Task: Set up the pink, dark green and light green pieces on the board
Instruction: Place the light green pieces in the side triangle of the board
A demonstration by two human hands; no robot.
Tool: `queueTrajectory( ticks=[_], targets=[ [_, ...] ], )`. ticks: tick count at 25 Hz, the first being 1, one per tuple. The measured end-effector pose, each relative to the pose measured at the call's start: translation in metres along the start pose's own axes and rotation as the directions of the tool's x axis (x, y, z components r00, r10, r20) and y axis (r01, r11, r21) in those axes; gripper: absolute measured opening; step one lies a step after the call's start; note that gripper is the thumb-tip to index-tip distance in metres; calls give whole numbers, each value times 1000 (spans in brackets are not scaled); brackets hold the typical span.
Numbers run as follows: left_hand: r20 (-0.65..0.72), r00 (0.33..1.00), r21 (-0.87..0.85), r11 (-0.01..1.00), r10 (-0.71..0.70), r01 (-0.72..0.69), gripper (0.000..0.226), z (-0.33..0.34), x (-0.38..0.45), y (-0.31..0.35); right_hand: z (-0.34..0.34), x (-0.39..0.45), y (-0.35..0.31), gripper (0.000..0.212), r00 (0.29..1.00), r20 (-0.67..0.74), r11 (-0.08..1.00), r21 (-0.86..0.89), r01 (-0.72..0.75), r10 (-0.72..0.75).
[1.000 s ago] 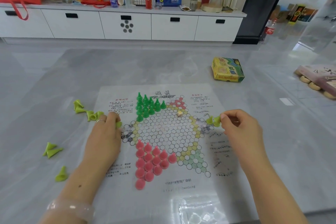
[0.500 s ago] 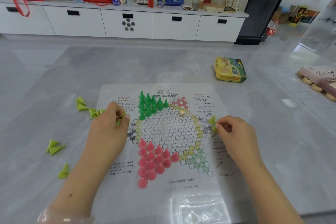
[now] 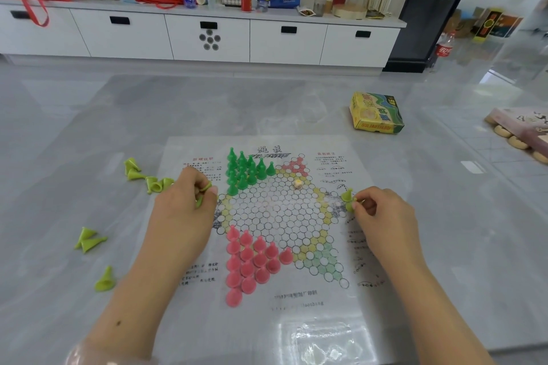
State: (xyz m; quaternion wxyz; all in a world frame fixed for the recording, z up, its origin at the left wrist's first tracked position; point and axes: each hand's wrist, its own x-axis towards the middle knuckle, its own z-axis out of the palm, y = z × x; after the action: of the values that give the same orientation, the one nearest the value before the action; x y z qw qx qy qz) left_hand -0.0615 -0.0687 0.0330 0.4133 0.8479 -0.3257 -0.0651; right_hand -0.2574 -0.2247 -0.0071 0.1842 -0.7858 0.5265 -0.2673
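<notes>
Curling over the board's (image 3: 267, 299) left point, the left hand (image 3: 182, 210) grips light green pieces (image 3: 204, 191). The right hand (image 3: 382, 216) pinches another light green piece (image 3: 350, 206) at the right point. Pink pieces (image 3: 252, 261) fill the near-left point, dark green pieces (image 3: 244, 170) the far-left.

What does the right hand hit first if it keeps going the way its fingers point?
The right hand points left, toward the board's right tip. It pinches one light green piece; first in line is the standing light green piece just beyond its fingertips, probably touching already. Depth is unclear.
</notes>
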Motion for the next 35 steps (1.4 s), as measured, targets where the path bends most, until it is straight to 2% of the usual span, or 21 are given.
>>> queueTrajectory(
  ticks=[3, 6, 9, 11, 12, 15, 17, 19, 23, 28, 30, 32, 35],
  targets=[
    [-12, 1000, -16, 1000, 0, 0, 8, 0, 0, 2, -1, -1, -1, 10, 1000, 2, 1000, 9, -9, 9],
    [2, 1000, -141, 990, -28, 28, 7, -3, -6, 10, -12, -4, -9, 5, 998, -60, 998, 62, 12, -8],
    [98, 992, -275, 955, -84, 109, 5, 1, -14, 17, -30, -11, -26, 10, 989, -145, 976, 207, 70, -40],
    [261, 956, -410, 882, -130, 232, 15, 6, -19, 19, -35, -19, -41, 12, 994, -94, 933, 350, 80, -50],
    [365, 921, -489, 814, -136, 314, 20, 8, -23, 22, -36, -23, -48, 14, 996, -39, 909, 407, 89, -81],
    [567, 818, -608, 619, -98, 496, 31, 8, -31, 29, -33, -35, -68, 16, 954, 155, 825, 549, 133, -256],
    [597, 799, -624, 586, -70, 517, 33, 8, -32, 32, -27, -40, -77, 16, 905, 220, 784, 597, 170, -364],
    [609, 791, -616, 598, -52, 513, 36, 10, -33, 33, -21, -43, -82, 16, 878, 231, 771, 601, 210, -419],
    [629, 775, -580, 635, -49, 511, 48, 12, -34, 33, -14, -42, -86, 16, 880, 186, 753, 611, 244, -436],
    [622, 781, -613, 587, -55, 529, 35, 7, -30, 30, -13, -41, -89, 12, 890, 176, 745, 628, 227, -420],
    [555, 820, -696, 460, -142, 551, 18, 0, -20, 20, -16, -38, -87, 19, 924, 145, 741, 646, 182, -353],
    [476, 841, -790, 295, -257, 537, 12, -14, -7, 4, -20, -33, -84, 25, 963, 100, 723, 680, 117, -250],
    [446, 806, -855, 80, -390, 512, 15, -37, 8, -21, -21, -30, -79, 28, 989, 57, 741, 669, 63, -136]
  ],
)
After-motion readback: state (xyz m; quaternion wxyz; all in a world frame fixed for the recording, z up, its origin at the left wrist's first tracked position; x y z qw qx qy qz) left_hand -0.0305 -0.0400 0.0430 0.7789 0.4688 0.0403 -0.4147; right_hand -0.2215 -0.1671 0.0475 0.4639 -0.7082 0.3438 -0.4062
